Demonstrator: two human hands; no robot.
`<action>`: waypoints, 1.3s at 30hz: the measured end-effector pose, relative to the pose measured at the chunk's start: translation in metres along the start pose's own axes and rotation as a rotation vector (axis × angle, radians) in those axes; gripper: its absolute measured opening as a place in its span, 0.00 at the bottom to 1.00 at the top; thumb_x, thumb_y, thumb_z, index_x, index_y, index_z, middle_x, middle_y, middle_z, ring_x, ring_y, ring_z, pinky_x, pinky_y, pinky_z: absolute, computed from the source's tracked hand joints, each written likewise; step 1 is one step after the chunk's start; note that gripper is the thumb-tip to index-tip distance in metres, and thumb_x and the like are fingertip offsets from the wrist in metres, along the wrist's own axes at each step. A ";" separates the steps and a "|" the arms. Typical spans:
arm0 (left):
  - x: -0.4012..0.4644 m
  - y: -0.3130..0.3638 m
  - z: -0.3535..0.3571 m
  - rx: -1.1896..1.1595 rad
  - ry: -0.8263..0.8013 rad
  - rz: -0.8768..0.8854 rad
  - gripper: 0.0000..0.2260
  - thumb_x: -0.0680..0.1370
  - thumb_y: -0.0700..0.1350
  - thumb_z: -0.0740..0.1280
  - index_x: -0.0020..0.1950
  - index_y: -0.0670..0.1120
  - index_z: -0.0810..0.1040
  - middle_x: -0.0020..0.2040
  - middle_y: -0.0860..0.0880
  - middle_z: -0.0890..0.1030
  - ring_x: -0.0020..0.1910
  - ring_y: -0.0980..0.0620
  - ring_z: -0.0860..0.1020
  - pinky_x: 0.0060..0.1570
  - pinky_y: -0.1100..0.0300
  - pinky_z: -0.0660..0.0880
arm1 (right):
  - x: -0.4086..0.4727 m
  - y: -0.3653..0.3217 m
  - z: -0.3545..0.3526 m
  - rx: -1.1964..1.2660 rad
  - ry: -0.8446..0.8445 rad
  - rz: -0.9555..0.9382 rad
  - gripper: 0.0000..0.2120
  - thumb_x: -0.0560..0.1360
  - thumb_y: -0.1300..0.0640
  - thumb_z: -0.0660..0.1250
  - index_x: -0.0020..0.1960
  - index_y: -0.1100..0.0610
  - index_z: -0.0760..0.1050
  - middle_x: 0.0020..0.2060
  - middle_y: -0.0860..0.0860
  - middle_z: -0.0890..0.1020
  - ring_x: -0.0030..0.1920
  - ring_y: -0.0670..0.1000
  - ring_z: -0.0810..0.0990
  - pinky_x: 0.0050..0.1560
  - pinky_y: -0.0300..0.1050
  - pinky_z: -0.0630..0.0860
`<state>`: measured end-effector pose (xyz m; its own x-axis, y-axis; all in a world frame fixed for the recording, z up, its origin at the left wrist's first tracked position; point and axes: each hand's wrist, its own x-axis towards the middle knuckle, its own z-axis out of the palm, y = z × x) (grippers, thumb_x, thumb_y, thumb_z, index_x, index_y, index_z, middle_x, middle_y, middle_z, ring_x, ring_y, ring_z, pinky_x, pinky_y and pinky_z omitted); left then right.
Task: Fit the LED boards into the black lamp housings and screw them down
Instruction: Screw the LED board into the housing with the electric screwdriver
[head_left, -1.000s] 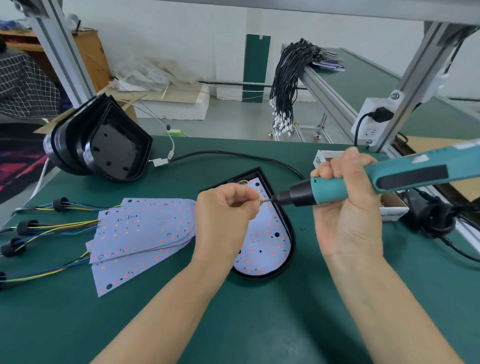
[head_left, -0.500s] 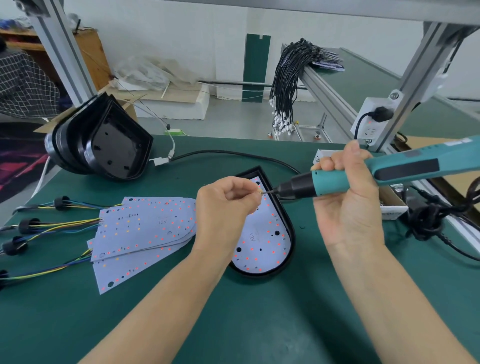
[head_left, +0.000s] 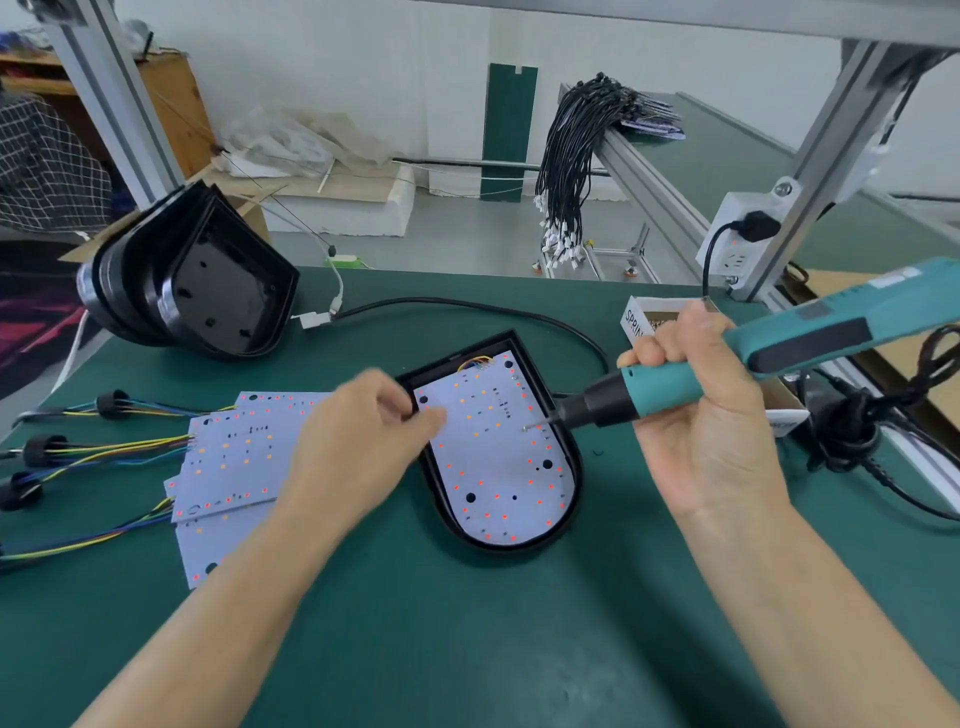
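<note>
Head view. Black lamp housing (head_left: 569, 462) flat on green worktop (head_left: 467, 623), one LED board (head_left: 493, 467) seated inside, wires at its far end. Right hand (head_left: 696, 415) wrapped around teal electric screwdriver (head_left: 727, 364), bit tip down on board's right edge. Left hand (head_left: 363, 441) blurred, fingers curled at housing's left rim; grip cannot tell. Loose LED boards (head_left: 234, 452) fanned left. Empty housings (head_left: 208, 296) stacked far left. Small white box (head_left: 636, 317) behind right hand, contents unclear.
</note>
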<state>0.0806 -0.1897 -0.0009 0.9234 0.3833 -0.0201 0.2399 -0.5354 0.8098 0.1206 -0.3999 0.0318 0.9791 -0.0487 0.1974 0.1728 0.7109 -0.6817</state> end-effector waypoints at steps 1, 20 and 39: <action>-0.003 -0.005 0.000 0.122 -0.103 -0.052 0.18 0.71 0.59 0.70 0.43 0.43 0.76 0.32 0.44 0.81 0.26 0.49 0.76 0.32 0.57 0.71 | -0.002 0.001 -0.003 -0.010 -0.002 0.016 0.11 0.70 0.58 0.68 0.35 0.51 0.67 0.32 0.45 0.71 0.31 0.46 0.71 0.42 0.39 0.73; 0.007 0.002 0.044 -0.301 -0.211 -0.155 0.09 0.68 0.39 0.76 0.38 0.45 0.76 0.34 0.50 0.82 0.33 0.48 0.80 0.26 0.59 0.77 | -0.013 0.010 -0.022 -0.156 -0.058 0.132 0.12 0.65 0.55 0.72 0.30 0.49 0.70 0.29 0.45 0.70 0.31 0.47 0.70 0.40 0.38 0.73; 0.011 0.006 0.048 -0.287 -0.219 -0.179 0.20 0.67 0.39 0.76 0.52 0.32 0.73 0.46 0.35 0.82 0.34 0.46 0.75 0.27 0.58 0.73 | 0.003 0.000 -0.016 -0.286 -0.449 0.318 0.30 0.55 0.40 0.81 0.43 0.53 0.69 0.35 0.48 0.73 0.38 0.50 0.73 0.48 0.42 0.71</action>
<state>0.1068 -0.2242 -0.0243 0.9241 0.2655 -0.2749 0.3379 -0.2312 0.9124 0.1247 -0.4111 0.0211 0.8575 0.4786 0.1887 -0.0369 0.4232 -0.9053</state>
